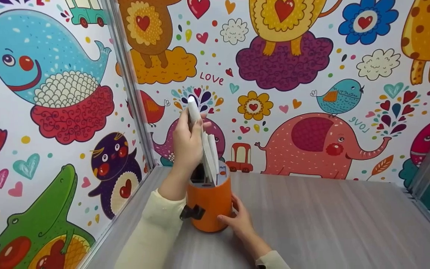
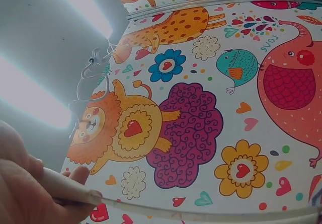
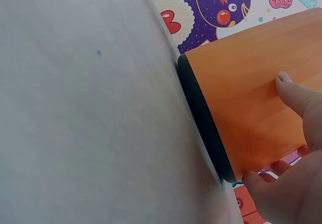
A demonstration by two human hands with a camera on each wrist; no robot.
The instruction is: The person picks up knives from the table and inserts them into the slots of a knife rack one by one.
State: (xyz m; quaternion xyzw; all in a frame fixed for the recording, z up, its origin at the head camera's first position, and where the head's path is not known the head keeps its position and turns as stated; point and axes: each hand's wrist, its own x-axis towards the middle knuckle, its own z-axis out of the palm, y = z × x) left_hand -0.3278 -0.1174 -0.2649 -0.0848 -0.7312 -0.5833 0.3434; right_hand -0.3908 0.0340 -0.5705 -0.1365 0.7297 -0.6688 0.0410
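Note:
An orange round knife block point(image 1: 209, 207) with a grey slotted top stands upright on the table. Raised over it, my left hand point(image 1: 189, 144) grips the white handle of a knife point(image 1: 192, 106). From that handle a long, thin white strip runs toward the block in the left wrist view. Pale flat pieces point(image 1: 211, 153) rise from the block's top below this hand. My right hand point(image 1: 242, 220) holds the block low on its right side, thumb on the front and the other fingers around the side. The right wrist view shows the block's dark base point(image 3: 204, 118) against the tabletop.
The grey wood-grain table point(image 1: 323, 220) extends to the right of the block. Walls printed with cartoon animals point(image 1: 308, 145) stand behind and at the left, with a metal corner strip point(image 1: 129, 82) between them. A black device point(image 1: 193, 212) sits at the left wrist, overlapping the block.

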